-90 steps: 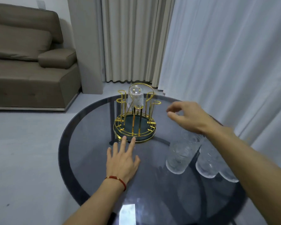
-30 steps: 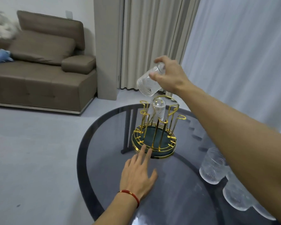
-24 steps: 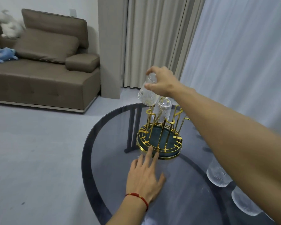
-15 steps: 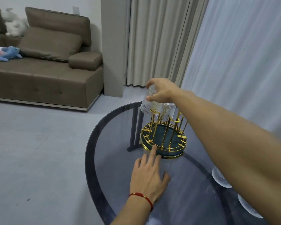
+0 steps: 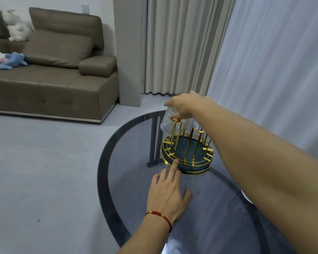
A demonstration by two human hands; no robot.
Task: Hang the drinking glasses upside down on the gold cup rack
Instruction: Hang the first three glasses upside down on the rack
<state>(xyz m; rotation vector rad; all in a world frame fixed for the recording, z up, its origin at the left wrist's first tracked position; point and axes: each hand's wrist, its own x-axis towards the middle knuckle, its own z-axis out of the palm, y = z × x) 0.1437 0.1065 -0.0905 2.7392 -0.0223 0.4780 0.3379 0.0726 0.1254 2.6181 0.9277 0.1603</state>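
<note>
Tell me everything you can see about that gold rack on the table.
The gold cup rack is a round stand of shiny gold-coloured wire with a dark teal tray as its base, standing upright on the glass table. Slim posts with looped tips rise from the base. An upside-down patterned glass held by the right hand sits over a far-left post; another glass hangs just behind. The left hand lies flat on the table, one fingertip touching the rack's near rim.

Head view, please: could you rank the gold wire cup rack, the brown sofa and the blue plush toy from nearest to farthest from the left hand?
1. Gold wire cup rack, touching the left hand's fingertip.
2. Brown sofa, across the floor, far left.
3. Blue plush toy, on the sofa's far left seat.
</note>
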